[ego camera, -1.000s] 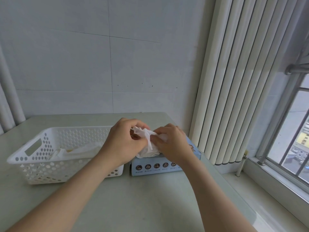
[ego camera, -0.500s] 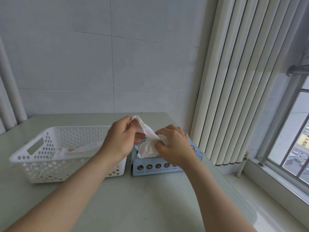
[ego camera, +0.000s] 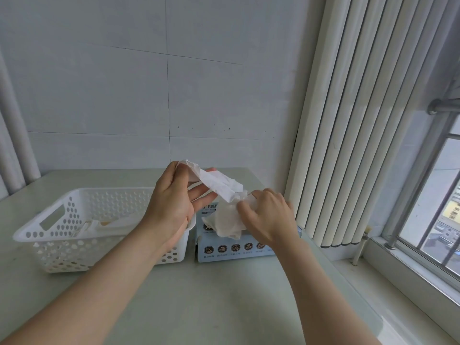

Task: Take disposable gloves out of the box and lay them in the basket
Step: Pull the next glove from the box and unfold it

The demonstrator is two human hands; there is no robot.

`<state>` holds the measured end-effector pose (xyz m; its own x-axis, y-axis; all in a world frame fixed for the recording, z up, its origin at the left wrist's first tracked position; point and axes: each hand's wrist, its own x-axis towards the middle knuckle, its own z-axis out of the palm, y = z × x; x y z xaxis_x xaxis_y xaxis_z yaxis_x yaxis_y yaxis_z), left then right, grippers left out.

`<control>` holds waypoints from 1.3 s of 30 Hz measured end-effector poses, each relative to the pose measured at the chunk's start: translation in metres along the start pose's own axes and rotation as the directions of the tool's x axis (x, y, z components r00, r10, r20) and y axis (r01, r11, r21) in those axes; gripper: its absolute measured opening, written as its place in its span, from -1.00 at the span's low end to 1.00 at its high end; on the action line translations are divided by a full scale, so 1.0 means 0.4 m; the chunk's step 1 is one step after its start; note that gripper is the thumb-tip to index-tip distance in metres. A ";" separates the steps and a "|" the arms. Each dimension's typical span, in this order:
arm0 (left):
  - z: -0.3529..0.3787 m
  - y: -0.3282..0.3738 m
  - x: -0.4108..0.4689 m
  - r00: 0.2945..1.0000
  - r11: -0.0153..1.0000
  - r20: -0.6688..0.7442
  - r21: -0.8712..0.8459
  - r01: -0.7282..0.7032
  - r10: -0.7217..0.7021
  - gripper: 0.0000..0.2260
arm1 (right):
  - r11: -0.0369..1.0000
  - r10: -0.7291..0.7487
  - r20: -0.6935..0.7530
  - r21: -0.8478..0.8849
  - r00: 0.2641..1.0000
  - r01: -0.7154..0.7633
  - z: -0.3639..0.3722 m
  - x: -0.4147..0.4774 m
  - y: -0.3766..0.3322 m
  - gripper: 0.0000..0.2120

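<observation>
A light blue glove box (ego camera: 231,251) lies on the table, right of a white perforated basket (ego camera: 74,215). My left hand (ego camera: 174,207) pinches the top end of a thin white glove (ego camera: 219,185), stretched up and left from the box opening. My right hand (ego camera: 268,217) rests on the box top, its curled fingers holding down the bunch of white gloves (ego camera: 229,222) that sticks out of the opening. Pale gloves (ego camera: 112,225) lie inside the basket.
The grey-green table (ego camera: 211,295) meets a tiled wall behind. Vertical white blinds (ego camera: 361,120) hang close to the right of the box. The table's right edge drops to a window ledge (ego camera: 410,282).
My left hand has risen and moved left, drawing one glove out of the bunch. My right hand has stayed on the box top.
</observation>
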<state>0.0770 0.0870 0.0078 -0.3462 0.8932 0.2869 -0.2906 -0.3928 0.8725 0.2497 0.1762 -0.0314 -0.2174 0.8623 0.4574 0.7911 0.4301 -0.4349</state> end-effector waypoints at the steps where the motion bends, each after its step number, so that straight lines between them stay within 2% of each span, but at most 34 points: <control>1: 0.000 0.003 -0.001 1.000 1.000 0.015 -0.016 0.005 -0.005 -0.77 | 1.000 -0.015 0.018 -0.004 1.000 0.015 -0.001 -0.004 -0.006 -0.48; 3: 0.001 0.012 -0.005 0.998 0.999 0.061 -0.024 0.028 -0.027 -0.80 | 0.998 -0.005 0.089 -0.056 0.996 0.010 0.004 -0.010 -0.021 -0.26; 5: 0.006 0.022 -0.012 0.993 0.998 0.111 -0.023 0.050 -0.047 -0.81 | 0.995 0.034 0.112 -0.098 0.993 -0.023 0.020 -0.012 -0.031 -0.22; 10: 0.015 0.040 -0.015 0.992 0.996 0.102 -0.066 -0.068 0.075 -0.82 | 0.987 0.125 -0.009 -0.105 0.992 -0.126 0.029 0.001 -0.019 -0.66; 15: 0.016 0.042 -0.013 0.987 0.980 -0.014 -0.113 -0.163 0.162 -0.78 | 0.981 0.150 -0.017 -0.122 0.989 -0.151 0.030 0.003 -0.014 -0.78; 16: 0.016 0.042 -0.012 0.982 0.976 -0.046 -0.114 -0.186 0.182 -0.77 | 0.987 0.127 -0.020 -0.098 0.992 -0.128 0.031 0.001 -0.016 -0.77; 20: 0.007 0.046 -0.006 0.944 0.950 -0.183 -0.100 -0.296 0.275 -0.76 | 1.000 0.030 -0.029 -0.006 0.999 -0.030 0.038 -0.006 -0.023 -0.28; 22: 0.000 0.043 -0.004 0.923 0.941 -0.229 -0.069 -0.333 0.310 -0.78 | 0.999 0.010 -0.047 0.038 0.999 -0.008 0.042 -0.004 -0.022 -0.23; 24: -0.006 0.040 -0.004 0.913 0.937 -0.244 -0.037 -0.347 0.328 -0.78 | 0.999 -0.004 -0.033 0.032 0.999 0.005 0.044 0.004 -0.016 -0.29; 28: -0.004 0.039 -0.004 0.914 0.939 -0.222 0.023 -0.343 0.339 -0.75 | 0.997 -0.064 0.038 -0.046 0.997 0.066 0.043 0.006 -0.009 -0.75; 29: -0.003 0.039 -0.005 0.912 0.938 -0.221 0.033 -0.346 0.345 -0.75 | 0.996 -0.076 0.066 -0.046 0.995 0.079 0.039 0.001 -0.012 -0.74; 33: -0.002 0.049 -0.004 0.892 0.921 -0.241 0.017 -0.390 0.382 -0.75 | 0.969 -0.198 0.209 -0.102 0.958 0.223 0.024 -0.014 -0.020 -0.38; 34: -0.003 0.053 -0.005 0.882 0.912 -0.246 0.020 -0.410 0.402 -0.75 | 0.961 -0.214 0.221 -0.127 0.952 0.246 0.026 -0.013 -0.017 -0.39; 36: -0.003 0.056 -0.006 0.867 0.899 -0.250 0.036 -0.437 0.432 -0.75 | 0.948 -0.209 0.205 -0.196 0.956 0.250 0.029 -0.005 -0.015 -0.55; 39: 0.001 0.049 -0.008 0.879 0.907 -0.228 0.053 -0.417 0.418 -0.75 | 0.952 -0.156 0.205 -0.228 0.966 0.202 0.036 -0.002 -0.024 -0.72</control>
<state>0.0727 0.0764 0.0241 -0.6293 0.5716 0.5266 -0.0719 -0.7175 0.6929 0.2341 0.1754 -0.0388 -0.4507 0.8206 0.3513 0.8397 0.5233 -0.1451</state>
